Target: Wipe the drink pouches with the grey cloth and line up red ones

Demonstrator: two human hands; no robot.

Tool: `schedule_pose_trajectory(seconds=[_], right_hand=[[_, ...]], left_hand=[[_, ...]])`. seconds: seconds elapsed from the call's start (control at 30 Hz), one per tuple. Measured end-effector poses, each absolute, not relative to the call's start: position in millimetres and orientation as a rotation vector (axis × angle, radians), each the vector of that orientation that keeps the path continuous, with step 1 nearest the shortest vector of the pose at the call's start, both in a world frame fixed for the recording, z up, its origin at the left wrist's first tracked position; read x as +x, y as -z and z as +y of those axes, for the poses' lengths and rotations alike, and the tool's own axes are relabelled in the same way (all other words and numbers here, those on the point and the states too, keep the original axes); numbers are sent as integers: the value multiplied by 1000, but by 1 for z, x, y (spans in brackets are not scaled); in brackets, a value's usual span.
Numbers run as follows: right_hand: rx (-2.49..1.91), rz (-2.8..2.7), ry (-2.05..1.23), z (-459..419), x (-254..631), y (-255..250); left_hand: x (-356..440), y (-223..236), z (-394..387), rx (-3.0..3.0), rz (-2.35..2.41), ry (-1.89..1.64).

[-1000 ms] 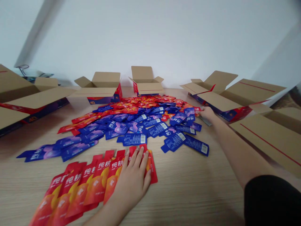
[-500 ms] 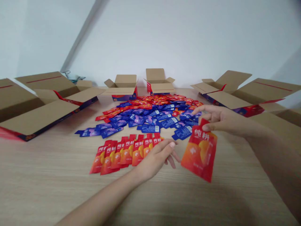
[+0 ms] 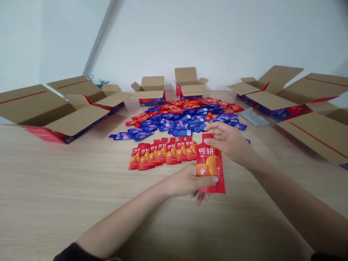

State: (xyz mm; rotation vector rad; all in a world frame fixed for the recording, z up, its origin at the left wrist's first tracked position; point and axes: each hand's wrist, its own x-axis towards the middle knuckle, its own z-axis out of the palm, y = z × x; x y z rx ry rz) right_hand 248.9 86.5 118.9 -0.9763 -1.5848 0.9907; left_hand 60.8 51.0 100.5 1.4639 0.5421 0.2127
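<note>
Both hands hold one red pouch [image 3: 209,163] with orange fruit printed on its front, its narrow neck pointing up. My right hand [image 3: 227,141] pinches the neck between thumb and fingers. Lower down, my left hand [image 3: 187,180] has its thumb across the pouch's front and its fingers behind, partly hidden. To the left, a row of several overlapping red pouches [image 3: 171,151] lies face up on the table. Beyond the row spreads a heap of blue pouches [image 3: 165,124] and red pouches [image 3: 176,107].
Open cardboard boxes stand around the heap: the left box [image 3: 78,121], two back boxes [image 3: 150,95] [image 3: 191,88], and right boxes [image 3: 280,98] [image 3: 318,134]. A clear plastic bag [image 3: 254,116] lies by the right boxes. The wooden table [image 3: 81,188] meets a white wall [image 3: 203,36].
My right hand has brought the red pouch left to my left hand, whose thumb now presses on its front. The view has shifted, and the plastic bag has come into sight.
</note>
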Motion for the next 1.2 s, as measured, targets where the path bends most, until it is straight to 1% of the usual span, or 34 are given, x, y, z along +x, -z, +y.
schedule_pose_trajectory(seconds=[0.07, 0.2, 0.27, 0.37, 0.53, 0.7, 0.8, 0.87, 0.9, 1.0, 1.07, 1.13, 1.2], right_hand=[[-1015, -1615, -870, 85, 250, -115], [-1109, -1888, -303, 59, 253, -114], [-1090, -2135, -115, 38, 252, -109], [-1082, -2401, -40, 12, 248, -87], [-1039, -2368, 186, 6, 249, -48], [-967, -2334, 181, 15, 261, -45], [-922, -2276, 194, 18, 270, -45], [-911, -2216, 263, 23, 276, -42], [-915, -2181, 307, 27, 279, -40], [-930, -2097, 417, 47, 289, -32], [-903, -2056, 473, 65, 293, -25], [-880, -2045, 502, 82, 295, -17], [-888, -2085, 506, 97, 295, -7]], left_hand=[[63, -96, 49, 1432, 554, -241], [69, -82, 54, 1331, 848, -413], [70, -74, 60, 1277, 929, -428], [71, -67, 66, 1252, 913, -375], [74, -68, 66, 1283, 833, -284], [77, -76, 70, 1317, 809, -262], [75, -80, 72, 1429, 751, -157], [73, -83, 74, 1580, 753, -129], [71, -84, 76, 1674, 813, -173], [68, -80, 87, 2072, 1117, -439], [66, -70, 98, 2415, 1244, -526], [66, -55, 108, 2674, 1272, -488], [65, -38, 115, 2752, 1300, -429]])
